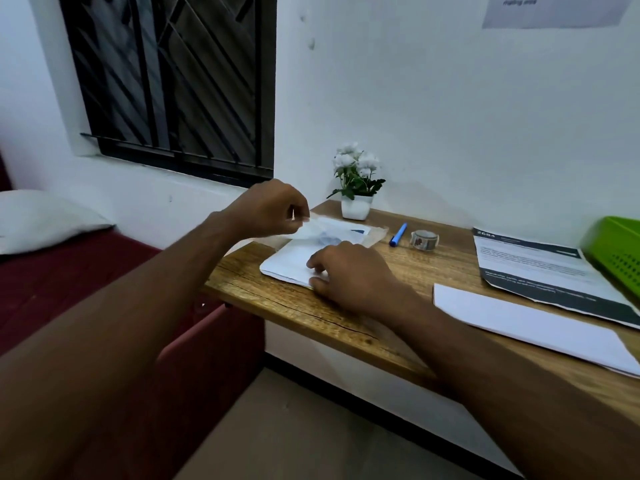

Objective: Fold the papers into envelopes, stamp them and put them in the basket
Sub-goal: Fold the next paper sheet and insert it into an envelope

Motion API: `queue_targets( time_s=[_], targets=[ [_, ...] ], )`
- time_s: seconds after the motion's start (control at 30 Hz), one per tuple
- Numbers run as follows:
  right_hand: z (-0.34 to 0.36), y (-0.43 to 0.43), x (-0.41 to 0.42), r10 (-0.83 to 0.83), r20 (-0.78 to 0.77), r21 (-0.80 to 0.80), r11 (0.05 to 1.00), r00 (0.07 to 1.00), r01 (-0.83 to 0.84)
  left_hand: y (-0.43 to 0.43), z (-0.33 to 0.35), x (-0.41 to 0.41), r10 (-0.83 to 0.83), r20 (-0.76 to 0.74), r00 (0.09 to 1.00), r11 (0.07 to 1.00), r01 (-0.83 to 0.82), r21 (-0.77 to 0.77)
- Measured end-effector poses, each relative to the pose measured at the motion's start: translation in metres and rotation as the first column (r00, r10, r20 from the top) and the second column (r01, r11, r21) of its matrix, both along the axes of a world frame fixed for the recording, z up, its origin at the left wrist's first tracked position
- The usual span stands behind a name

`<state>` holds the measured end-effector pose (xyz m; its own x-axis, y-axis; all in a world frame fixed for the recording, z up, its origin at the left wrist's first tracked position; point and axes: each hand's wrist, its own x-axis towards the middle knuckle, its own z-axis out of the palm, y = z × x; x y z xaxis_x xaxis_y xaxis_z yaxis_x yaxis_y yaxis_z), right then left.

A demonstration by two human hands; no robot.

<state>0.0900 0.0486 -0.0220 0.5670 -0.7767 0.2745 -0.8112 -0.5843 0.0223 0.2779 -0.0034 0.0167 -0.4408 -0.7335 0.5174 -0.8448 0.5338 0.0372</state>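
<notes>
Head view: the left hand (273,209) has its grip pinched on a thin flap (320,227) raised over the envelope (287,264), which lies at the left end of the worktop (277,304) near the front edge, while the right hand (349,273), grip apart, presses it flat. Progress is judged early: no stamp shows on the envelope, the stamp roll (424,240) stands apart from both hands, and a folded paper (519,323) and a printed sheet (533,268) remain. The path right to the basket (616,244) crosses those sheets; the basket's contents are hidden.

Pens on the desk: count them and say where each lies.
1. A blue pen lies on the desk between the flower pot and the stamp roll, touching neither. Another could be hidden beneath the white sheet.
</notes>
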Motion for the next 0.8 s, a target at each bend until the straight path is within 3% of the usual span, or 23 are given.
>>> queue_targets(
  time_s=[0.17,0.4,0.6,0.8],
  targets=[
    [-0.001,0.0,0.009,-0.018,0.028,-0.077,0.997,0.999,0.02,0.001,0.008,-0.005,0.023,0.002,1.0,0.984,-0.022,-0.175],
    [0.006,0.007,0.006,0.045,0.123,-0.259,0.966,0.991,-0.012,0.001,0.016,-0.01,0.068,0.048,0.997,0.977,-0.057,-0.206],
    [0.017,0.023,-0.011,0.076,0.292,-0.252,0.968,0.953,0.0,0.003,0.019,-0.009,0.072,0.051,0.996,0.985,-0.063,-0.161],
    [0.044,0.063,-0.056,0.059,0.592,-0.077,0.997,0.803,-0.016,0.01,0.025,-0.008,0.076,0.06,0.995,0.995,-0.073,-0.062]
  ],
)
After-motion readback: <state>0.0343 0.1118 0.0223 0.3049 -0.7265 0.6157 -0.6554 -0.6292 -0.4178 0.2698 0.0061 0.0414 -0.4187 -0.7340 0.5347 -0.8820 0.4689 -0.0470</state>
